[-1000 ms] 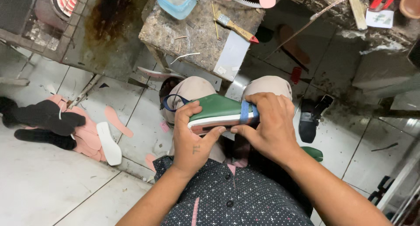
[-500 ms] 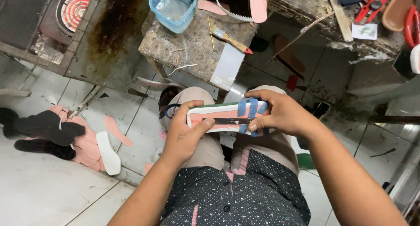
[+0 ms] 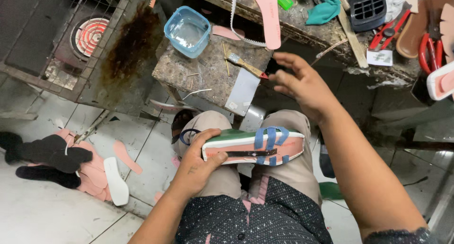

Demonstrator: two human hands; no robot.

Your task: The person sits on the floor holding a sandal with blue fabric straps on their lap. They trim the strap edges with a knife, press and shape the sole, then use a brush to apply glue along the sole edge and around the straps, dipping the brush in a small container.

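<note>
The long cluttered tabletop (image 3: 331, 45) runs across the top, with a smaller stone-topped stool-like stand (image 3: 208, 71) just below it, right in front of the knees. On that stand sit a clear blue plastic tub (image 3: 187, 31) and a small glue brush (image 3: 243, 64). Down on the lap there's the sandal (image 3: 253, 147), flipped sole-side up across both thighs: pink underside, white edge, green footbed, blue straps folded over near the toe end. The left hand (image 3: 198, 166) has it by the heel end, fingers wrapped under and thumb pressed on the pink sole. The right hand (image 3: 302, 85) is off the sandal, fingers loosely spread and holding nothing, hanging in the air just beside the brush's handle tip. A pink insole cutout (image 3: 268, 17) lies on the tabletop edge above it.
</note>
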